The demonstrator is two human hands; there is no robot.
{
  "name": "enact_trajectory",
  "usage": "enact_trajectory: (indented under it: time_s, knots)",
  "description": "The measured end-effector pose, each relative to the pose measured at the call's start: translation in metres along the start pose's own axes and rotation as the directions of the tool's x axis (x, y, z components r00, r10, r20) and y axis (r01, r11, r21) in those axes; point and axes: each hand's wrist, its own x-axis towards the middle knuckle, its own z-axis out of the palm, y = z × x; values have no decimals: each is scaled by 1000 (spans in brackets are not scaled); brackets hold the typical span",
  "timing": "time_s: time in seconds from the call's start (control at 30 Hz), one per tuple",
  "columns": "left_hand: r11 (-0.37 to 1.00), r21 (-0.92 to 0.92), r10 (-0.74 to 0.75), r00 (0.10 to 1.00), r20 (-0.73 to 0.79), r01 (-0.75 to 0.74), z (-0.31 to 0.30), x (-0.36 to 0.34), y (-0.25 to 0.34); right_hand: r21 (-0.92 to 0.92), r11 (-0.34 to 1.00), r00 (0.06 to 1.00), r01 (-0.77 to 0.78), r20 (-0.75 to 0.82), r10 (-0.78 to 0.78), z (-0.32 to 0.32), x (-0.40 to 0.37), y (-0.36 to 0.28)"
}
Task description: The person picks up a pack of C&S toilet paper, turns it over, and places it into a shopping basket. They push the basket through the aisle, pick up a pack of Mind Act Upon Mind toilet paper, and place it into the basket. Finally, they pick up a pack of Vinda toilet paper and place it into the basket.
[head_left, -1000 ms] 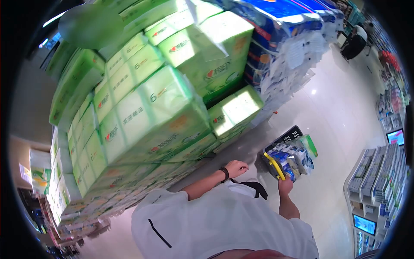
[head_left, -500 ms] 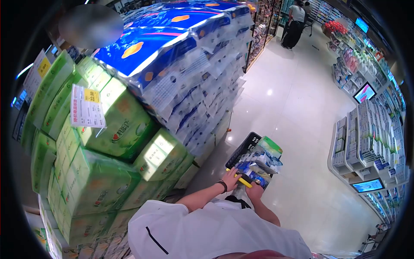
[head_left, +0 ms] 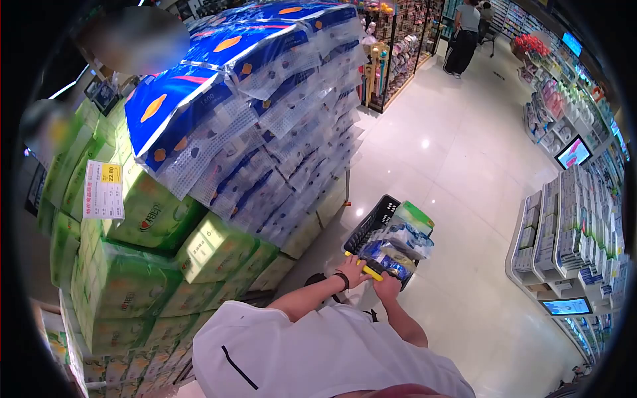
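A black shopping cart (head_left: 361, 233) with a yellow handle (head_left: 371, 272) is just ahead of me on the floor. My left hand (head_left: 352, 270), with a dark band at the wrist, is wrapped over the handle's left part. My right hand (head_left: 387, 287) grips the handle's right end. In the cart's basket, a blue-and-yellow package (head_left: 390, 259) lies nearest my hands. Pale blue-and-white packages (head_left: 410, 237) lie beyond it, and a green package (head_left: 415, 216) is at the far end.
Stacked green tissue packs (head_left: 133, 282) and blue-topped packs (head_left: 219, 50) rise close on my left, with a price card (head_left: 104, 190) in front. Shelves (head_left: 564, 232) line the right. A person (head_left: 464, 36) stands far up the glossy aisle floor (head_left: 444, 159).
My view has moved forward along the aisle. The stacked packs and price card have shifted left and back, and more of the rack beyond shows. Both hands stay on the cart handle.
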Motion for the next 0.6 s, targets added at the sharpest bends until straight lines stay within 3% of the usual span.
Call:
enact_trajectory:
  time_s: [0.07,0.2,0.37,0.6]
  knots:
    - [999,7,44,998,-46,-43,-4,20,3,-31,999,1000,14,-4,-14,-2,22,13]
    - [997,21,79,996,30,-80,-15,71,5,-41,998,997,54,-48,-56,-10,65,36]
    - [977,167,109,985,135,-131,-39,139,19,-33,993,992,109,-65,-111,-19,125,61]
    - [941,184,154,845,512,-284,-70,236,44,26,981,981,191,36,-192,-54,200,83]
